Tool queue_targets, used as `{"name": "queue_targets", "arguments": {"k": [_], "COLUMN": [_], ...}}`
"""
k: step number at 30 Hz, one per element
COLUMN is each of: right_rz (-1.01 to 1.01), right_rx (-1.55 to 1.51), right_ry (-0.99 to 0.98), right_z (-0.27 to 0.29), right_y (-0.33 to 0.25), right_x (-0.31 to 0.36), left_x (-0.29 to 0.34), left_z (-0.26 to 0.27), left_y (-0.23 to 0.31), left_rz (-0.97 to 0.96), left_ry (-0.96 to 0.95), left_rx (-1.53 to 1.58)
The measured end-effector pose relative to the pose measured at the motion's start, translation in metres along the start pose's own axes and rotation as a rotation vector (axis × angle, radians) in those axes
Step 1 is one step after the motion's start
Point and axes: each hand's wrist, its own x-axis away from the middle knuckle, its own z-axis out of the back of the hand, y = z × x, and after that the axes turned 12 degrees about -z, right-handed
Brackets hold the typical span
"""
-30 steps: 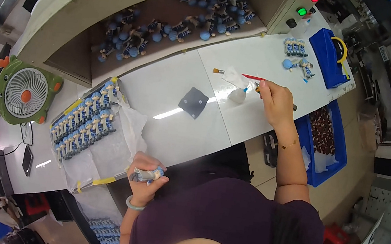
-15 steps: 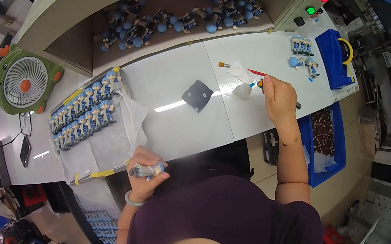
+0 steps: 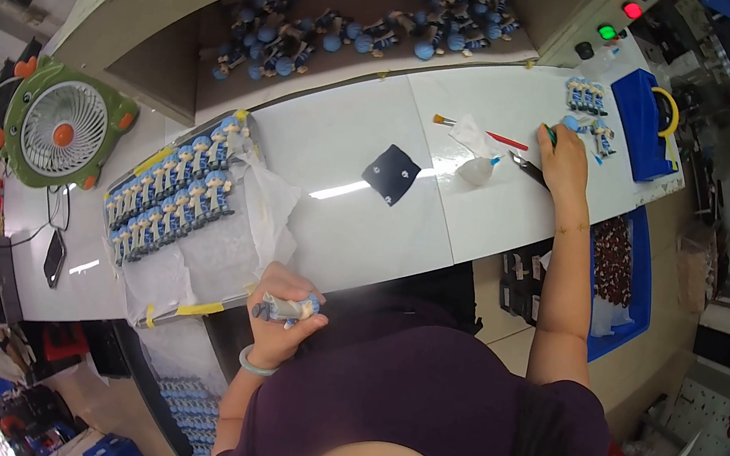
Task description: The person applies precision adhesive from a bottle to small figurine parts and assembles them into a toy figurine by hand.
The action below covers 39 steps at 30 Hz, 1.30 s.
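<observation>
My left hand (image 3: 280, 314) is wrapped around a small blue-haired figurine (image 3: 288, 310), held near my body at the table's front edge. On the right side of the table, my right hand (image 3: 565, 163) has its fingers closed at a small green thing (image 3: 551, 135); most of it is hidden, so its kind cannot be made out. A dark cutter-like tool with a metal tip (image 3: 527, 168) lies partly beneath that hand. Close by are a white squeeze bottle (image 3: 477, 171) with a blue tip, a red stick-like tool (image 3: 508, 141), a crumpled tissue (image 3: 471, 134) and a brush (image 3: 445, 121).
A tray (image 3: 200, 309) holds rows of figurines at left, beside a green fan (image 3: 61, 129) and phone (image 3: 54, 259). A dark cloth pad (image 3: 391, 174) lies mid-table. More figurines (image 3: 423, 50) fill the booth. Standing figurines (image 3: 586, 96) and a blue holder (image 3: 640, 127) are at right.
My right hand has moved away from the squeeze bottle, farther right toward the loose figurines, uncovering the dark tool. My left hand still holds the figurine. The whole view has shifted slightly.
</observation>
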Motion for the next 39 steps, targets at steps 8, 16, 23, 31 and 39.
{"name": "queue_targets", "arguments": {"k": [8, 16, 23, 31, 39], "right_rz": [0.138, 0.307, 0.318, 0.369, 0.273], "right_rx": [-0.811, -0.722, -0.434, -0.733, -0.902], "right_ry": [-0.375, -0.631, -0.845, -0.802, -0.736], "right_z": [0.013, -0.005, 0.021, 0.001, -0.02], "right_y": [-0.055, -0.072, -0.091, -0.087, -0.075], "right_x": [0.081, 0.087, 0.083, 0.087, 0.094], "left_x": [-0.005, -0.018, -0.019, -0.094, -0.14], "left_z": [0.0, 0.004, 0.048, 0.098, 0.098], "left_y": [-0.005, 0.01, 0.018, 0.05, -0.01], "left_rz": [-0.119, 0.219, 0.089, 0.011, 0.088], "left_ry": [0.256, 0.265, 0.388, -0.172, -0.523], "left_rx": [-0.185, -0.115, -0.388, -0.954, -1.257]}}
